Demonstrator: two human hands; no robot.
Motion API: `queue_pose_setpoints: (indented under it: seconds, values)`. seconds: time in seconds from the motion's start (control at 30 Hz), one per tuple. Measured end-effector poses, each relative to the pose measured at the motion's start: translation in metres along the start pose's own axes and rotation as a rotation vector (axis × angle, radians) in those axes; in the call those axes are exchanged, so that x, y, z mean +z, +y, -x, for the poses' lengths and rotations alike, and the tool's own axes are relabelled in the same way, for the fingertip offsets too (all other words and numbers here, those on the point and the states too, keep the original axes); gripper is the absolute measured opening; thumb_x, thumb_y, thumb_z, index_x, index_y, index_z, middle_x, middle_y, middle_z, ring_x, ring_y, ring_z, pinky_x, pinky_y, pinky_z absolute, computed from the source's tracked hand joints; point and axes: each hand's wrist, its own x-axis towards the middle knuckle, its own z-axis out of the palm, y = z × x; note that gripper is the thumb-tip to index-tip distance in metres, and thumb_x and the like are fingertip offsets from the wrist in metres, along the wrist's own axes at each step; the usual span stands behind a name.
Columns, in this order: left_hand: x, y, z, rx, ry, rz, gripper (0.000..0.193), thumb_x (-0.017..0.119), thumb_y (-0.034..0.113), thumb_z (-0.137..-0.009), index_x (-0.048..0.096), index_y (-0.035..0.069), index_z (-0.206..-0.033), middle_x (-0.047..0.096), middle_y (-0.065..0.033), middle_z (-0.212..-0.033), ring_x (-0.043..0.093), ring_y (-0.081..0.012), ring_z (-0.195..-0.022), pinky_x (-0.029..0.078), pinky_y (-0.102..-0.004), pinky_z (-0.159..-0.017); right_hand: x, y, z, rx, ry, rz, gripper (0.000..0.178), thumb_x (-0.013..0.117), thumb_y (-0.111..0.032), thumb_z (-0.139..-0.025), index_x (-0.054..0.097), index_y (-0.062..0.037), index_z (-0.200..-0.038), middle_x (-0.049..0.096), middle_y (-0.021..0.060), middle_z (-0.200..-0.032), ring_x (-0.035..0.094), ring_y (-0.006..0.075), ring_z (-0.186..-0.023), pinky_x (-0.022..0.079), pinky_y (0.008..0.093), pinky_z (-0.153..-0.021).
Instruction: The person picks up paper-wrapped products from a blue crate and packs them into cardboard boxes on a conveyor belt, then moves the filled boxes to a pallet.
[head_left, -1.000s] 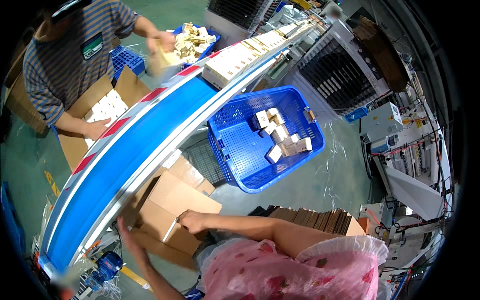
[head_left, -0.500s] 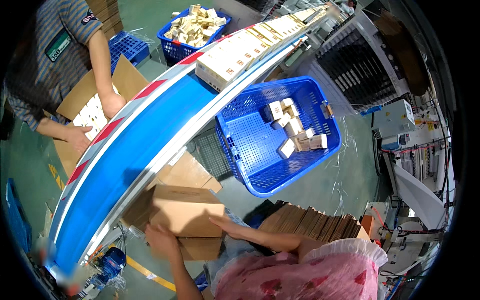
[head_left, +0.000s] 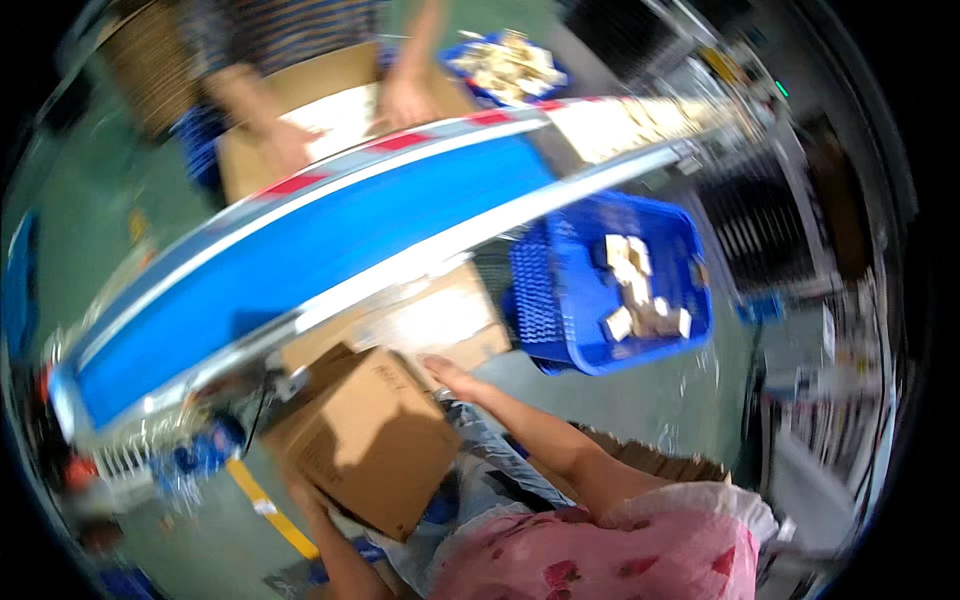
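Note:
A brown cardboard box (head_left: 370, 440) is tilted in front of my body, at the lower middle of the view. My left hand (head_left: 303, 497) grips its lower left side, with the fingers mostly hidden and blurred. Beside the box's upper right edge is my right hand (head_left: 450, 377), fingers stretched out; whether it touches the cardboard is hard to tell. Behind the box lies another flat-topped carton (head_left: 470, 315), below the conveyor's near edge.
A curved blue conveyor belt (head_left: 350, 225) runs across, carrying a row of small white boxes (head_left: 600, 130) at its far right. A blue basket (head_left: 570, 300) holding several small boxes stands right. Across the belt, a co-worker's hands (head_left: 405, 100) are at an open carton (head_left: 240, 165). Stacked flat cardboard (head_left: 650, 460) lies right.
The box has turned and tipped, showing a broad side. My right hand has moved to its upper right edge. My view has swung, and the co-worker's carton appears farther right.

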Motion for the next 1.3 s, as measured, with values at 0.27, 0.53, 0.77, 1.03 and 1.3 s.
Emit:
queue_pose_setpoints:
  seconds: [0.27, 0.53, 0.77, 1.03, 1.3]
  values:
    - [-0.159, -0.118, -0.051, -0.264, -0.036, 0.516, 0.059, 0.027, 0.050, -0.084, 0.042, 0.002, -0.114, 0.046, -0.0127, -0.111, 0.045, -0.0237, -0.099, 0.038, -0.0339, -0.079, 0.141, 0.034, 0.045, 0.540, -0.183, -0.231, 0.043, 0.036, -0.034, -0.086, 0.044, -0.0013, -0.111, 0.051, 0.0161, -0.106, 0.055, 0.0219, -0.090, 0.046, 0.0358, -0.075]
    - [-0.396, 0.077, -0.021, -0.073, 0.308, -0.236, 0.053, 0.026, 0.042, -0.086, 0.047, 0.000, -0.109, 0.050, -0.0153, -0.108, 0.047, -0.0265, -0.099, 0.035, -0.0347, -0.084, 0.383, 0.133, 0.048, 0.646, -0.370, -0.271, 0.038, 0.036, -0.034, -0.085, 0.047, -0.0050, -0.107, 0.051, 0.0090, -0.104, 0.050, 0.0206, -0.091, 0.043, 0.0355, -0.077]
    - [-0.418, 0.275, -0.092, 0.079, 0.601, -1.005, 0.042, 0.030, 0.035, -0.082, 0.051, 0.003, -0.097, 0.051, -0.0152, -0.105, 0.045, -0.0310, -0.100, 0.033, -0.0451, -0.083, 0.522, 0.173, -0.034, 0.552, -0.198, -0.437, 0.041, 0.027, -0.030, -0.083, 0.042, -0.0048, -0.111, 0.046, 0.0113, -0.112, 0.044, 0.0278, -0.100, 0.038, 0.0414, -0.084]
    - [-0.428, 0.455, -0.257, 0.631, 0.686, -1.234, 0.029, 0.041, 0.029, -0.079, 0.053, 0.003, -0.085, 0.054, -0.0131, -0.088, 0.049, -0.0276, -0.085, 0.034, -0.0429, -0.075, 0.706, 0.137, -0.218, 0.327, -0.240, -0.566, 0.046, 0.030, -0.040, -0.083, 0.041, -0.0063, -0.112, 0.046, 0.0098, -0.112, 0.049, 0.0256, -0.094, 0.042, 0.0392, -0.079]
    - [-0.439, 0.470, -0.394, 0.758, 0.530, -1.331, 0.056, 0.044, 0.028, -0.078, 0.026, -0.002, -0.122, 0.027, -0.0215, -0.125, 0.023, -0.0367, -0.118, 0.017, -0.0501, -0.094, 0.839, -0.020, -0.290, 0.046, 0.038, -0.051, 0.044, 0.033, -0.044, -0.085, 0.048, -0.0036, -0.094, 0.053, 0.0050, -0.080, 0.052, 0.0178, -0.069, 0.042, 0.0325, -0.059]
